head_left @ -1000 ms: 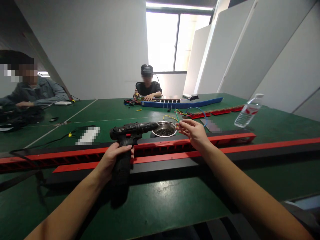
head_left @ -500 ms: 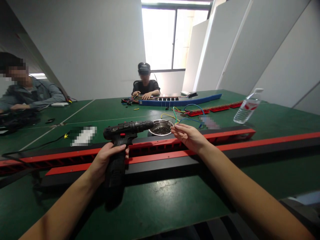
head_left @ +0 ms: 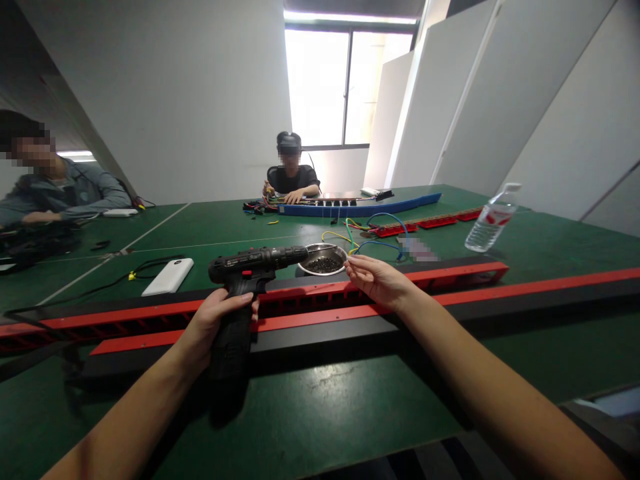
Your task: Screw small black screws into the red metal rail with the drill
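My left hand [head_left: 213, 320] is wrapped round the grip of a black cordless drill [head_left: 245, 265], which lies level with its long thin bit [head_left: 320, 249] pointing right. My right hand [head_left: 375, 280] is closed in a pinch close to the tip of the bit; whatever sits between its fingertips is too small to make out. Behind the bit stands a metal bowl [head_left: 323, 273] of small dark screws. Below both hands run two long red-and-black rails, a front rail [head_left: 320, 320] and a back rail [head_left: 450, 273].
Behind the rails lie a white power bank [head_left: 169, 277] with a cable and some coloured wires [head_left: 350, 230]. A water bottle [head_left: 489, 227] stands at right. Across the green table [head_left: 325, 400], one person works at a blue rail [head_left: 360, 208]; another sits at left.
My right fingertips have curled in slightly near the bit's tip. The drill stays in my left hand, almost unmoved. The person opposite has raised one hand a little.
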A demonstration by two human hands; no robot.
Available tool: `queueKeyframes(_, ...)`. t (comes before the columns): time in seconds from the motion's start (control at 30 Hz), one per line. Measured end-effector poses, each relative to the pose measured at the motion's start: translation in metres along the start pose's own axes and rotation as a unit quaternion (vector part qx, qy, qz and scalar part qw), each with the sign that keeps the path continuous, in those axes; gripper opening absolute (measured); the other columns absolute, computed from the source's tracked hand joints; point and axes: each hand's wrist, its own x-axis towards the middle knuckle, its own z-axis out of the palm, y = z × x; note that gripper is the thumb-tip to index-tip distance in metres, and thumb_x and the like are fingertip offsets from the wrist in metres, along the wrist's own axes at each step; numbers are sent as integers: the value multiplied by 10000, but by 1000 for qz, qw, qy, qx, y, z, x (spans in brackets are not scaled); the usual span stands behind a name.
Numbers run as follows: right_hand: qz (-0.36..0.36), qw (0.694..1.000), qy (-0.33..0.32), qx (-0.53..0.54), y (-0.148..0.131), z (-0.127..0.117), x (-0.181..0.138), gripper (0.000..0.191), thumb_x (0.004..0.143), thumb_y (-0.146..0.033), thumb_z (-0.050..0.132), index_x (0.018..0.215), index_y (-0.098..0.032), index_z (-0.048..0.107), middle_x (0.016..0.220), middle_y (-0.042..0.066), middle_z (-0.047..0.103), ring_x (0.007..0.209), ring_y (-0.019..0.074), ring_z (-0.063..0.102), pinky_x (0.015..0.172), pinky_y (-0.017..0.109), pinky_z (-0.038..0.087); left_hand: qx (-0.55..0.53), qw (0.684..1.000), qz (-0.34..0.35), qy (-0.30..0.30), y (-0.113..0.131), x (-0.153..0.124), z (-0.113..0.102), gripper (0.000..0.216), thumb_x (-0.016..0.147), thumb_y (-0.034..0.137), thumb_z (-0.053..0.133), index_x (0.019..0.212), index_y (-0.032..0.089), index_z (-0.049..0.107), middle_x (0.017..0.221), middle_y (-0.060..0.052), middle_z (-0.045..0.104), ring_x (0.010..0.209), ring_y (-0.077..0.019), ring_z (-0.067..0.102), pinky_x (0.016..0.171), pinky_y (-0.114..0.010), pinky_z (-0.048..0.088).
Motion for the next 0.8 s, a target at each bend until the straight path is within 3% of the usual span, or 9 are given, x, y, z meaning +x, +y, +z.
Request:
queueKeyframes(0.2,-38,999,-24,-22,0,-4,4,181,763,-168,847,870,-174,700,783,5,699,635,75,648,561,131,570,14,1000,0,-7,-3,1,-4,241,734,328,803,800,118,705,728,-61,693,623,-154,638,542,-216,512)
queueKeyframes(0.53,-19,999,-28,-19,0,-4,2,180,767,-120,825,917,-160,734,918,43,750,791,99,717,706,143,602,26,1000,-9,-10,-2,-3,-3,237,771,328,787,831,118,694,742,-49,675,613,-148,616,523,-217,519)
queueKeyframes(0.8,-26,999,-29,4,1,-5,4,120,806,-172,820,897,-150,745,810,7,711,663,53,645,579,98,539,26,1000,-5,-17,-2,-2,-4,234,770,316,788,840,112,697,755,-53,676,636,-148,634,539,-205,517)
